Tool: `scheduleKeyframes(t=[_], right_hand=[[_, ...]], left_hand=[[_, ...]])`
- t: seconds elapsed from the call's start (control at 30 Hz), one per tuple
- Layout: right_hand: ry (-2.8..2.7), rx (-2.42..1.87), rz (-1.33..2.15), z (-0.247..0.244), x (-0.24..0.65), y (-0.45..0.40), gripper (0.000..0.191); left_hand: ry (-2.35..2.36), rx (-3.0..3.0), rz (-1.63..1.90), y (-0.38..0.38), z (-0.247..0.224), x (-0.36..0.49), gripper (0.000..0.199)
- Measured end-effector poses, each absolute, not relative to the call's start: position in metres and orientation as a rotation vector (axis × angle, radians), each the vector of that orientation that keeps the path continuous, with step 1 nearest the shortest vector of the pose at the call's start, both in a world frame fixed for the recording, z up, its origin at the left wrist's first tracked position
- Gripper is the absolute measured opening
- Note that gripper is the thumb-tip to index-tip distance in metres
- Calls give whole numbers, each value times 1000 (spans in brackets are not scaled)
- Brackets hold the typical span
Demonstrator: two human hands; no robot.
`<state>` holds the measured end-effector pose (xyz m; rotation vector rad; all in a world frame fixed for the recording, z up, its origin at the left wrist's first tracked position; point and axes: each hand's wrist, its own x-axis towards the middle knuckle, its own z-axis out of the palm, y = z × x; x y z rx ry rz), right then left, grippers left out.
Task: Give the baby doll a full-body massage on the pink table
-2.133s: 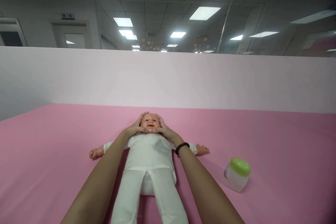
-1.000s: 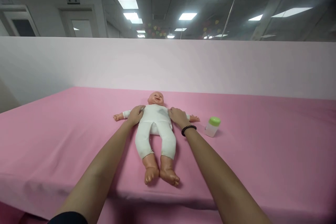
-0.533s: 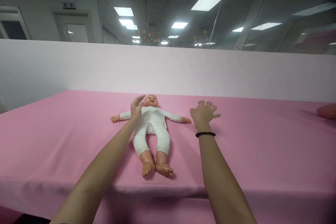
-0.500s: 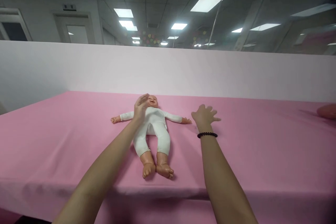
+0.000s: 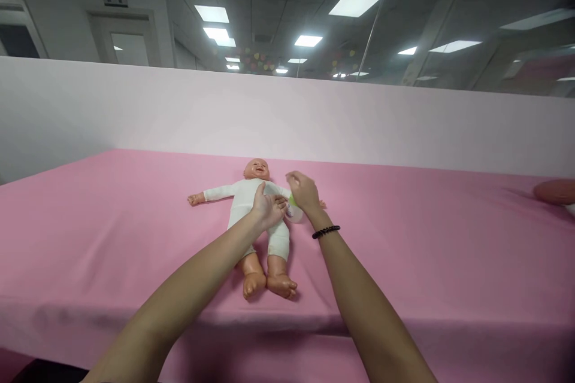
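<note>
A baby doll (image 5: 249, 194) in a white suit lies on its back on a pink cloth, arms spread and feet towards me. My left hand (image 5: 268, 209) is over the doll's middle, palm turned up and fingers stretched out, holding nothing. Close by on the right, my right hand (image 5: 306, 191) is curled round a small whitish see-through bottle (image 5: 294, 212) with a green part. The bottle hangs tilted below my fingers, beside the left fingertips. Its upper part is hidden by my hand. The doll's arm on that side is mostly covered.
The pink cloth (image 5: 426, 239) covers a broad table, its front edge hanging down. A white partition (image 5: 359, 125) runs along the back, with glass above it. Part of another rounded, skin-coloured object (image 5: 556, 191) lies at the far right edge.
My left hand has moved right from beside the doll's head and turned palm up. My right hand has come left from its spread pose and now grips the bottle.
</note>
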<state>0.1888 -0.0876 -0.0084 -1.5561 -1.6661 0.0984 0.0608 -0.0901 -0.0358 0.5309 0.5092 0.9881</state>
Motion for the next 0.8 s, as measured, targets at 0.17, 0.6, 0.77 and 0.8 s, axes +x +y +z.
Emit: scheduleKeyframes(t=[0.17,0.6,0.77,0.8], right_hand=[[-1647,-1633,120,-19,194,-78,43],[-1518,-2327,111,-21,255,-77,25],[-1247,-2297,-185,-16,254,-80,36],[-1295,-2120,-271,-15,241,-80,40]], left_hand=[[506,506,965,-92,-35,62,66],[555,521,1016,-101,-28,60,80],[554,485,1012,-102,-26,61,84],[543,480,1021,-102,-26,62,84]])
